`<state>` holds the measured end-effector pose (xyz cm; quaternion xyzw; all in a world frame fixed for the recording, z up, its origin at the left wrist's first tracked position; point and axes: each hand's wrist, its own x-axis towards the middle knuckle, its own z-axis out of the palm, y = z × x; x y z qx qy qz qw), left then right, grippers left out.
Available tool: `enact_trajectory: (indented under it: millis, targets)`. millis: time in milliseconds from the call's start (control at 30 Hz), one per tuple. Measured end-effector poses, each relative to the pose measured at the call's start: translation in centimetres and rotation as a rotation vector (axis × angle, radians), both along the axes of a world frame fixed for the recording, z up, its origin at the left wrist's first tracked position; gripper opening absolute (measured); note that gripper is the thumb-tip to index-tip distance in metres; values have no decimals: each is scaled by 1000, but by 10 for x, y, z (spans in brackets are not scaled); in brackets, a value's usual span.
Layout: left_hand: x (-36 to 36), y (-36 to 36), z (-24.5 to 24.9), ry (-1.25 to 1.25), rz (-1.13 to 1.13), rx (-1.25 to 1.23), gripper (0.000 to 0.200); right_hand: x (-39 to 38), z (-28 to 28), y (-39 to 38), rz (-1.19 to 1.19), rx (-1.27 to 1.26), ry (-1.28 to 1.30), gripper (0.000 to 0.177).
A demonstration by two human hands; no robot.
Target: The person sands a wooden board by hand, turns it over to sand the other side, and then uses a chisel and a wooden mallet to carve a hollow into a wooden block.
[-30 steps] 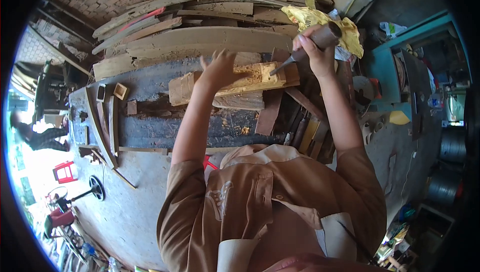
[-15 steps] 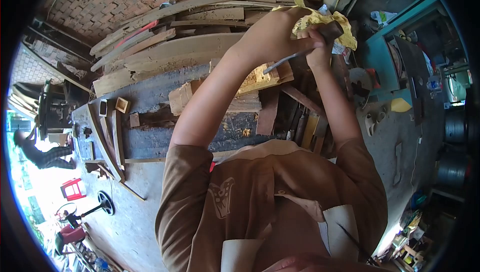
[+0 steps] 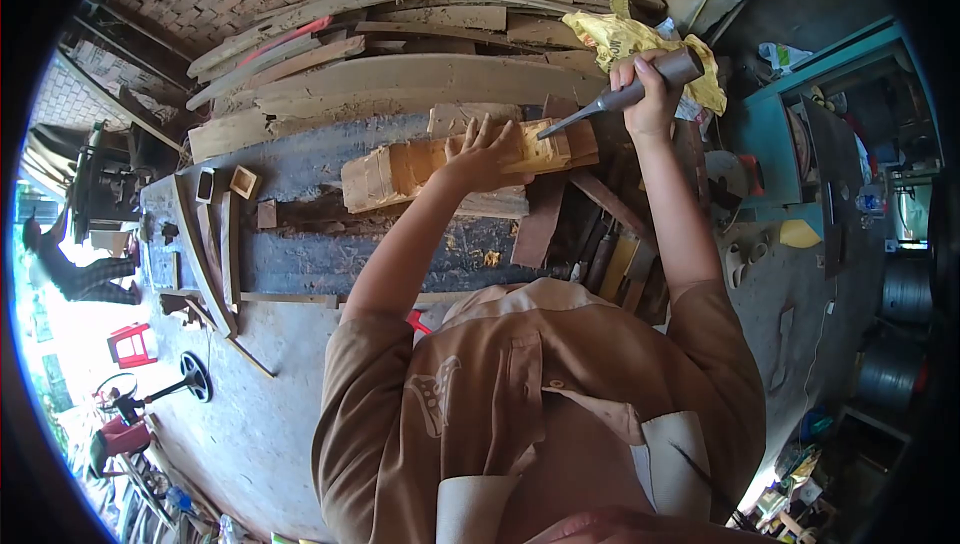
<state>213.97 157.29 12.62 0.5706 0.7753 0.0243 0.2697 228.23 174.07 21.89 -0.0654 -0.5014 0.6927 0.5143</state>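
My left hand lies flat on a carved wooden block, its fingers spread over the top face. In my right hand is the dark handle of a chisel, gripped near its middle. The chisel slants down to the left, and its tip is at the pale, cut part of the block near the right end. Under and around the block are other wood pieces on the dark, worn workbench.
Long planks are stacked behind the bench by the brick wall. A yellow bag is beyond my right hand. Small wooden boxes and strips rest at the bench's left. A person is at the far left.
My left hand has come away from the chisel area and down onto the block, left of the tip. My right hand still holds the chisel, now a little lower and farther right.
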Motion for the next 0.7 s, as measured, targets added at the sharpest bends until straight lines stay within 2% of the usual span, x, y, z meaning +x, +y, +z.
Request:
enact_trajectory:
  millis: [167, 333, 533, 700]
  targets:
    - [6, -2, -2, 6, 70, 0, 97, -2, 3, -4, 11, 44, -20, 12]
    - [11, -5, 3, 121, 81, 136, 87, -5, 6, -6, 25, 74, -29, 12]
    - [5, -4, 2, 77, 55, 240, 89, -7, 6, -6, 5, 94, -44, 13]
    - [6, -2, 12, 128, 48, 185, 92, -7, 8, -7, -3, 102, -69, 10]
